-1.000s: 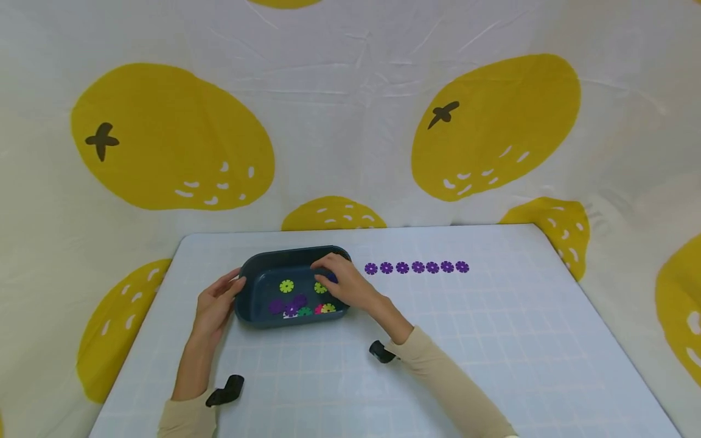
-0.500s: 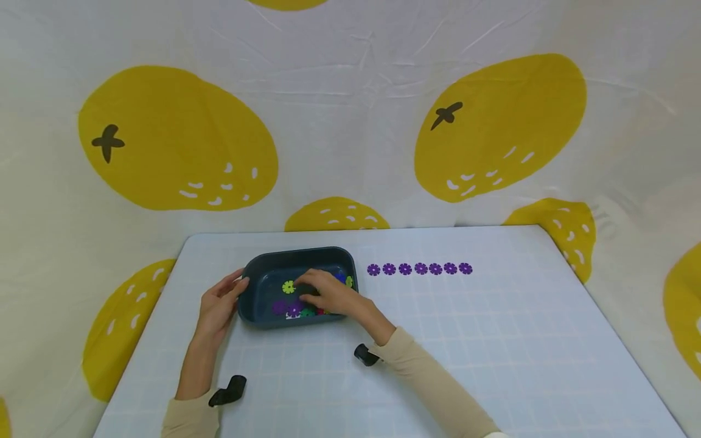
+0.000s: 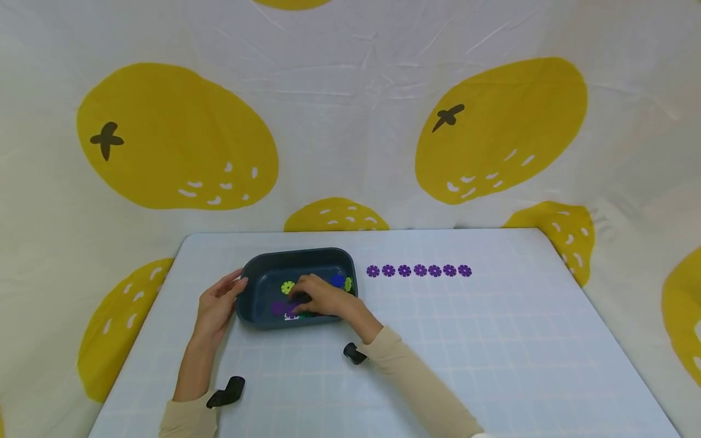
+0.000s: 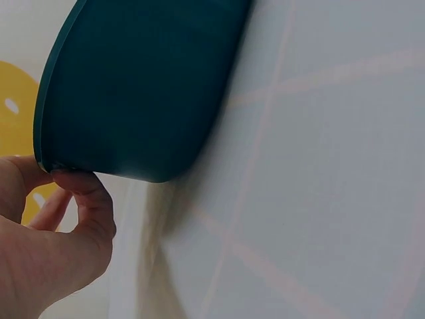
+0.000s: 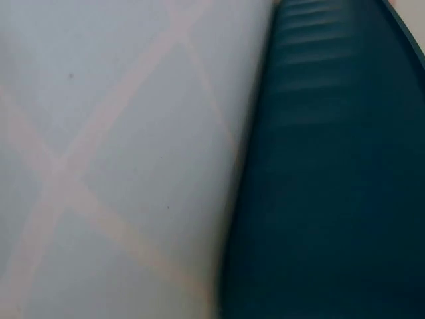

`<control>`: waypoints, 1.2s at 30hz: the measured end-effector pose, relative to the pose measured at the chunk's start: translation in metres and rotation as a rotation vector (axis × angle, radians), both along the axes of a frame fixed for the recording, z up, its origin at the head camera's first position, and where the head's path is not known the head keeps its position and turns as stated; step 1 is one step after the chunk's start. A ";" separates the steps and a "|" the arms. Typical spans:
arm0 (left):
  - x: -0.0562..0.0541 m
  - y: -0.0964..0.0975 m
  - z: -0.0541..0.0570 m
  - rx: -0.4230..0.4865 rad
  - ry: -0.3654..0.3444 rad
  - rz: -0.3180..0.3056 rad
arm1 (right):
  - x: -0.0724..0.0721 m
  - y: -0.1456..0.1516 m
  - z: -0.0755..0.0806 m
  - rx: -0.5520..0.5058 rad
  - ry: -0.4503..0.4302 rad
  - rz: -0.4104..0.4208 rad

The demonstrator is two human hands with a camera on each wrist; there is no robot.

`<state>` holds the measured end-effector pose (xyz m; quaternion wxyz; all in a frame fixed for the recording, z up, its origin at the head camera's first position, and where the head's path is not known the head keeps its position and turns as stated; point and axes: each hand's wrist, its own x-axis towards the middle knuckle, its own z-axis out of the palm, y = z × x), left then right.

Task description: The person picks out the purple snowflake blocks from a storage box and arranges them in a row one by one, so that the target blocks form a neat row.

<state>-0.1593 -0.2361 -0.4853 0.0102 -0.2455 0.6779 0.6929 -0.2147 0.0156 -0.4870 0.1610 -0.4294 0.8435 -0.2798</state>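
Observation:
A dark teal plastic tray (image 3: pixel 298 253) stands on the table, with flower-shaped discs inside it. My left hand (image 3: pixel 215 309) grips the tray's left end at the rim; in the left wrist view its thumb and fingers pinch the tray's edge (image 4: pixel 73 166). Inside the tray, my right hand (image 3: pixel 323 297) reaches down over the purple discs (image 3: pixel 278 308), with a gap between thumb and forefinger. A yellow-green disc (image 3: pixel 287 287) lies just beyond its fingertips. Blue discs (image 3: pixel 338 280) and another yellow-green disc (image 3: pixel 348 284) lie near the tray's right end. Some discs are hidden under the hand.
A straight row of several purple flower discs (image 3: pixel 420 271) lies on the table right of the tray. The table (image 3: pixel 493 353) has a pale grid cover. A curtain (image 3: pixel 345 121) printed with yellow fruit hangs behind it. The right wrist view shows only table and tray wall (image 5: pixel 332 199).
My right hand has moved left and toward me within the tray, from the right end to the purple discs. The blue discs have come into view. My left hand stays on the rim.

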 end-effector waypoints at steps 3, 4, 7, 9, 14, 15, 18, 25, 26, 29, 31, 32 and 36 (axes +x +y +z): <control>0.000 -0.001 0.000 0.004 -0.001 0.002 | 0.000 -0.001 -0.001 0.009 -0.005 0.007; 0.000 -0.001 0.000 0.009 0.000 0.002 | -0.001 -0.002 -0.001 0.008 -0.006 0.010; 0.000 -0.001 0.000 -0.003 0.001 0.003 | -0.001 -0.002 -0.001 0.003 -0.011 0.017; 0.000 -0.001 0.000 -0.006 -0.001 0.004 | -0.002 -0.002 -0.002 -0.012 -0.021 0.025; 0.000 0.000 0.002 -0.008 -0.010 0.010 | -0.002 -0.003 -0.002 -0.026 -0.041 0.054; 0.001 0.000 0.002 -0.010 -0.011 0.008 | -0.002 -0.003 -0.002 -0.022 -0.041 0.060; 0.001 0.001 0.002 -0.014 -0.011 0.006 | -0.001 -0.004 -0.001 -0.010 -0.029 0.075; 0.001 0.001 0.001 -0.001 -0.010 0.002 | -0.001 -0.004 -0.005 0.000 -0.043 0.052; 0.001 0.001 0.001 -0.005 -0.014 0.000 | -0.001 -0.004 -0.005 -0.013 -0.058 0.042; 0.001 0.001 0.001 -0.019 -0.020 -0.004 | -0.002 -0.004 -0.006 -0.082 -0.117 0.015; 0.001 0.000 0.002 -0.025 -0.021 -0.005 | -0.003 -0.004 -0.005 -0.134 -0.145 0.000; 0.001 0.000 0.002 -0.028 -0.018 -0.007 | -0.003 -0.005 -0.004 -0.155 -0.148 -0.004; 0.000 0.000 0.001 -0.016 -0.008 0.002 | -0.003 -0.003 -0.002 -0.207 -0.105 -0.050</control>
